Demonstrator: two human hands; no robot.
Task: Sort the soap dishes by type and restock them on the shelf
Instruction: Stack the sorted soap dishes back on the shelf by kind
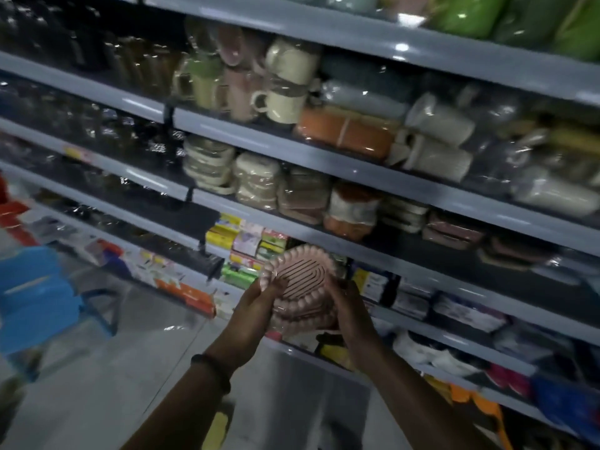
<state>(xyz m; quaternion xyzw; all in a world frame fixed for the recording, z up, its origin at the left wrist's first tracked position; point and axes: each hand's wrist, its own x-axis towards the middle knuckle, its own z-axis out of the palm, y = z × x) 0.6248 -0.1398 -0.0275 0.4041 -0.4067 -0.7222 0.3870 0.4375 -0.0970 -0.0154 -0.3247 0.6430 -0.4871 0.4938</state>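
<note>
A stack of pink oval soap dishes (300, 289) with scalloped rims and slotted tops, wrapped in clear plastic, is held up in front of the shelving. My left hand (259, 303) grips its left side and my right hand (349, 306) grips its right side. On the grey shelf (324, 235) above the stack lie more wrapped soap dishes: beige ones (256, 180), brownish ones (303, 193), an orange and white pack (352, 209) and dark pink ones (454, 230). A bare dark stretch of that shelf shows at the far right.
Wrapped mugs (285, 82) and jugs (435, 138) fill the higher shelves. Boxed soaps (246, 241) and small packets line the lower shelves. A blue plastic stool (39, 293) stands on the floor at left. The pale floor runs along the aisle below my arms.
</note>
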